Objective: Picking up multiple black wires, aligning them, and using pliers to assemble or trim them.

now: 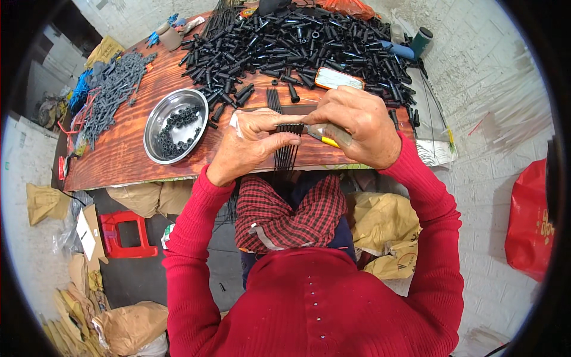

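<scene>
Over the table's near edge, my left hand (253, 143) pinches a flat row of thin black rods (286, 156) between thumb and fingers. The rods hang below the pinch, and more of their lengths show above it. White tape or cloth wraps one finger of this hand. My right hand (360, 125) is closed on a small yellow-and-grey tool (329, 141), partly hidden by the fingers, so its exact kind is unclear. Its grey end lies beside the rods, close to the left fingertips.
A steel bowl (149, 132) holds small black rings. Behind my hands lies a large heap of black tubular parts (297, 41), with a white-and-orange case (338, 78) at its edge. Grey parts (116, 89) are piled left. A red stool (127, 234) stands on the floor.
</scene>
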The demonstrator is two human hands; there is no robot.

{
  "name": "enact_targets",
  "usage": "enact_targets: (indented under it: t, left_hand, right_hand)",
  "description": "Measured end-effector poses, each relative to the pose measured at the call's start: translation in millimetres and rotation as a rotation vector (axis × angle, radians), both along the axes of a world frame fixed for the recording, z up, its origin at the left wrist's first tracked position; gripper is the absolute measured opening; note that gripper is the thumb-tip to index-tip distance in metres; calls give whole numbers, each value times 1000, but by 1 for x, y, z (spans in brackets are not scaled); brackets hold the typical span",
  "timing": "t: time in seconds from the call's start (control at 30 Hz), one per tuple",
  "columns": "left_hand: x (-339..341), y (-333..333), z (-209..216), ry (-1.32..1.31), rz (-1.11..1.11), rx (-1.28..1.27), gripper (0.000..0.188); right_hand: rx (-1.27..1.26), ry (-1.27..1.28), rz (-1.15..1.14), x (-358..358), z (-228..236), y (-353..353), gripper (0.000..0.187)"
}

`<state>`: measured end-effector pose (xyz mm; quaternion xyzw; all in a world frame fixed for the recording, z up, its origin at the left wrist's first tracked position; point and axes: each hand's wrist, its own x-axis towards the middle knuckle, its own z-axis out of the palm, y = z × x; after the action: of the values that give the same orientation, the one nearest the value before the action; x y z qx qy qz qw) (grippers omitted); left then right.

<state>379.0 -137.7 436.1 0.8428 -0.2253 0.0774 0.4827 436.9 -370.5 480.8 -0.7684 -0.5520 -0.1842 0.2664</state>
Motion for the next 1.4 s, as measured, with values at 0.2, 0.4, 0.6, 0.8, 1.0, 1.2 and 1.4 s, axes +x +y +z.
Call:
enact_targets:
  t: [0.2,0.4,0.6,0.8,1.0,1.2,1.4]
  left_hand:
    - [9,-5,-39,198,-96,-110,27]
    - [16,-6,-44,283,-270,-355,20]
    - [13,4,-56,254,-278,-296,20]
    - [8,6,-136,157,-206,-103,23]
    - [2,9,-170,-87,-110,124,40]
    - [9,15,-136,-158,-204,50,50]
    - [28,11,-129,-336,-203,248,58]
  right_hand:
    - [79,594,106,17,-4,8,25]
    - [79,840,218,32,-9,24,33]
    - [55,1040,190,36,-44,9,66]
    - [76,712,241,20,-82,37,41]
    - [205,506,270,15,-85,52,22]
    - [235,401,318,10,-92,63,26]
    - [267,352,336,10,-97,64,31]
